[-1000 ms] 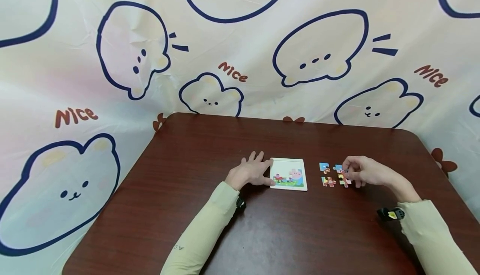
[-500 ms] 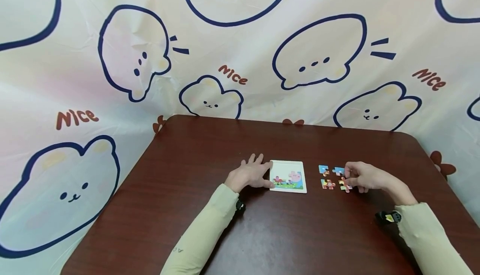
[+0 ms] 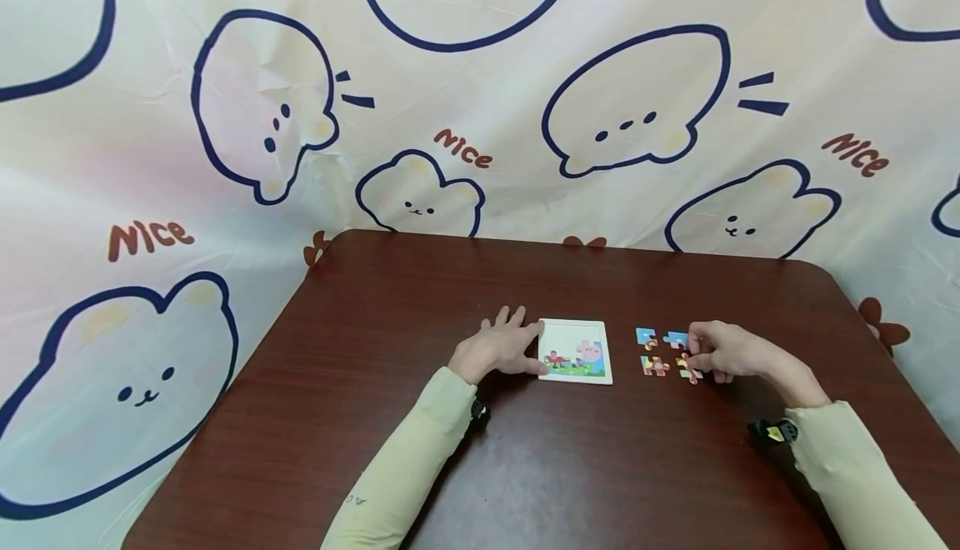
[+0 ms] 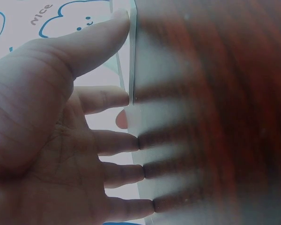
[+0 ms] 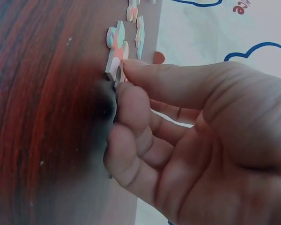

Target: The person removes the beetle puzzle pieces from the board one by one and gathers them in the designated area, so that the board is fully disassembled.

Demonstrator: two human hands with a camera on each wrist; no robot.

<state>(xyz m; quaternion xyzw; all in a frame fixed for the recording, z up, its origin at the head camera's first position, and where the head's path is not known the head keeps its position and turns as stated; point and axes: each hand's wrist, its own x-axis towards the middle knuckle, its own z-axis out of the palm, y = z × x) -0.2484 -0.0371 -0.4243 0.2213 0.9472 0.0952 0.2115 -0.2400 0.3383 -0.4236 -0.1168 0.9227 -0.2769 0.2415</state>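
A white-framed picture puzzle board, with a cartoon pig scene along its lower part and right side, lies flat on the table. My left hand rests at its left edge with fingers spread; in the left wrist view the thumb and index finger touch the edge. To the right, several loose puzzle pieces lie apart from the board. My right hand pinches the edge of the lower right puzzle piece between thumb and index finger, its other fingers curled. Part of this piece is hidden behind the fingers.
An upper left piece, a lower left piece and an upper right piece lie near the right hand. The dark brown table meets a cartoon-printed curtain at the back and sides.
My right hand has shifted slightly towards me, and its thumb and index finger have come onto the lower right piece. More of the upper right piece shows. The left hand stays put.
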